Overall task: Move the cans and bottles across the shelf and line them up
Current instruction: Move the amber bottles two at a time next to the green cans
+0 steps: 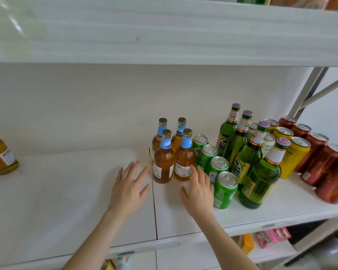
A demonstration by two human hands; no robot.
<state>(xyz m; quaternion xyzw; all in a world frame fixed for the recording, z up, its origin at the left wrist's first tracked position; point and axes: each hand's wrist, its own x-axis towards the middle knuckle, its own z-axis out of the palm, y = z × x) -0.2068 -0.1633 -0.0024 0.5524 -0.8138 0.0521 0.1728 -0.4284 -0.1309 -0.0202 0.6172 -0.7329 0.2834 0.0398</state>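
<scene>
Several amber bottles with blue neck labels (164, 158) stand in a tight block in the middle of the white shelf (66, 201). To their right run a diagonal row of green cans (224, 190), then several green bottles (260, 180), yellow cans (295, 156) and dark red cans (324, 170). My left hand (128, 187) hovers open, fingers spread, just left of the amber bottles. My right hand (199, 190) is open too, fingers reaching between the front amber bottle and the green cans. Neither hand holds anything.
One amber bottle (0, 155) stands alone at the far left edge of the shelf. A shelf board (164, 36) hangs close overhead. Metal braces (308, 94) rise at the right end. Pink and yellow packages (269, 238) lie on the shelf below.
</scene>
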